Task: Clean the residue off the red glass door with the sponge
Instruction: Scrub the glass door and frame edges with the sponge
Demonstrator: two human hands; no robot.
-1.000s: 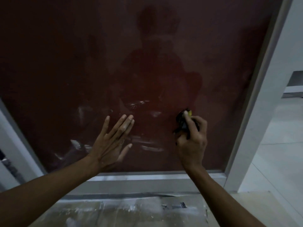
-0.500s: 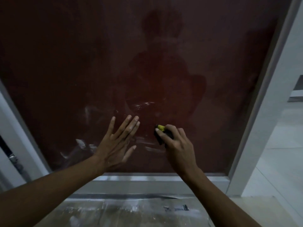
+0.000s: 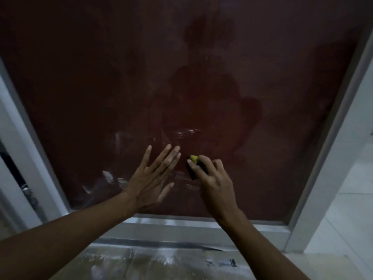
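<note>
- At the far left a pale grey door frame (image 3: 24, 142) slants up along the edge of the red glass door (image 3: 141, 77); a dark gap with something indistinct in it shows beside the frame.
- White residue streaks (image 3: 109, 176) smear the lower left part of the glass, just left of the left wrist; a fainter upright smear sits above them.
- The left hand (image 3: 150, 181) lies flat against the glass, palm to the pane, fingers straight and spread, thumb out to the right. It holds nothing.
- More pale streaks (image 3: 186, 133) glint on the glass just above the fingertips of both hands.
- The sponge (image 3: 194, 164) is pressed against the glass just right of the left hand's fingertips, close to them; whether they touch cannot be told. It is dark, with a yellow corner poking out at the top.
- The right hand (image 3: 214, 181) grips the sponge, fingers curled over it, knuckles toward the camera.
- A dim reflection of a person (image 3: 203, 93) shows in the glass above both hands.
- Below the glass runs the metal bottom rail (image 3: 181, 223), and under it a floor strip (image 3: 161, 261) smudged with white.
- At the right, the other grey frame post (image 3: 327, 150) and pale floor tiles (image 3: 347, 223).
</note>
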